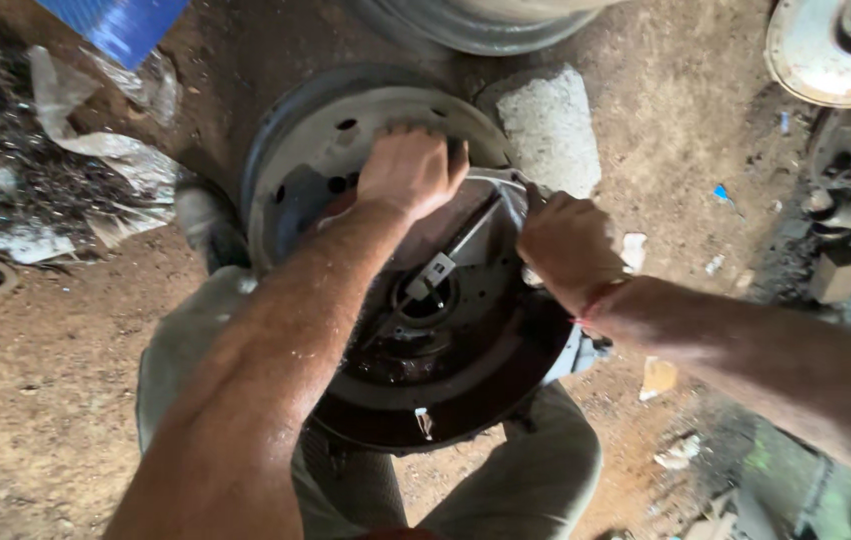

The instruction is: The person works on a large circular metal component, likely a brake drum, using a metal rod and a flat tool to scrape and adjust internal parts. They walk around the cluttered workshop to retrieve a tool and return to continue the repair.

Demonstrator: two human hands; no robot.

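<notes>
Frame centre: I brace the dark round brake plate between my knees against the wheel rim. Left hand clenched over its top edge; right hand grips the rim's right side, steadying it.

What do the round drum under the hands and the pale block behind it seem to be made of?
Drum: likely cast metal, dark, rusty and greasy, with drilled holes and a hard rim. Block: probably concrete or stone, pale grey, rough and chipped. Both hands, left hand and right hand, grip the drum's upper edge.
</notes>
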